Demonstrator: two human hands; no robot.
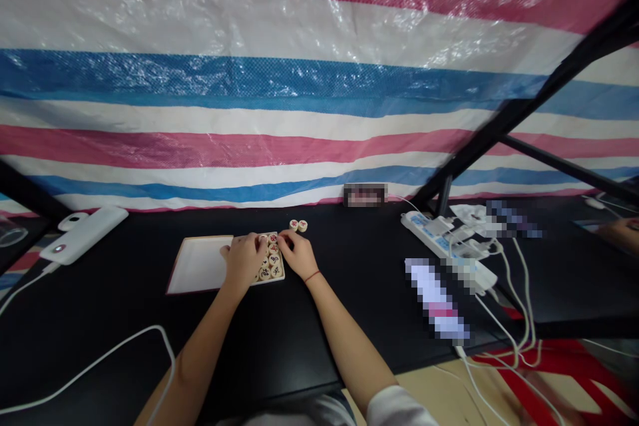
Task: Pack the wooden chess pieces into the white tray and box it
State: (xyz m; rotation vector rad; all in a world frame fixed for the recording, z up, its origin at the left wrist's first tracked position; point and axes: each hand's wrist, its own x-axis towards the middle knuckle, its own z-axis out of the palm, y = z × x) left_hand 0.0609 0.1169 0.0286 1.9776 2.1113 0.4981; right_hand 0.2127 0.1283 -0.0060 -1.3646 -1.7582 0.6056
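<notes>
A shallow box (282,271) of round Chinese chess pieces (274,258) sits on the black table, the pieces marked with red or black characters. My left hand (244,258) lies over the left part of the box, fingers bent over the pieces, thumb held apart; it hides several of them. At the upper right corner of the box, my right hand (298,254) has its fingers curled together; what lies between the fingertips is hidden. Just beyond it stand two small groups of loose pieces (302,225) with red characters. Left of the box is its white-lined lid (200,265).
A white device (84,234) with a cable lies at the left. To the right are a power strip (424,229) with plugs and tangled cables, and a blurred-out phone (436,299). A blurred-out dark object (365,195) stands at the back, before a striped sheet (224,146).
</notes>
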